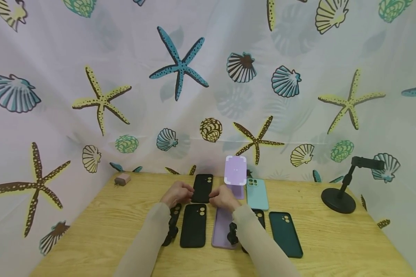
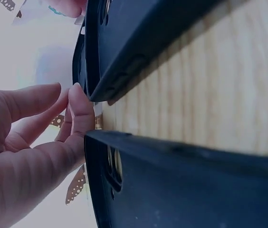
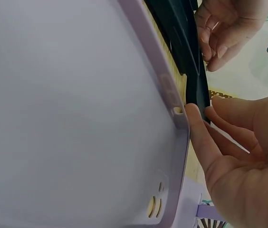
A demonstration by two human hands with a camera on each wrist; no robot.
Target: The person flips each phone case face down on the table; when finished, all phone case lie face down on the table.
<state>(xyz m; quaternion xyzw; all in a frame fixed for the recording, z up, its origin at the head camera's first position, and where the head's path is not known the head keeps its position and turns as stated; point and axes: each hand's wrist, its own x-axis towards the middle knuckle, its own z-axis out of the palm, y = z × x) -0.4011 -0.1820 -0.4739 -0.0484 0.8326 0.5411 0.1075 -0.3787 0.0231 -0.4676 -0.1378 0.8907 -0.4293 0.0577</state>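
A black phone case (image 1: 202,187) lies at the back middle of the wooden table, between both hands. My left hand (image 1: 177,193) is at its left edge; in the left wrist view its fingers (image 2: 80,111) are bent, with the thumb held apart. On the other side my right hand (image 1: 224,197) has its fingertips at the case's lower right edge. The right wrist view shows that hand's fingers (image 3: 201,137) spread past the corner of a purple phone case (image 3: 77,118). Below the left hand, a second black case (image 1: 175,217) is partly covered by the wrist.
Another black case (image 1: 193,227) lies in the front row. A black case (image 1: 260,217) is partly under the right forearm, beside a dark green case (image 1: 286,234). Behind are a light blue case (image 1: 257,195) and a purple stand (image 1: 235,171). A black stand (image 1: 339,200) is right; a pinkish block (image 1: 123,179), left.
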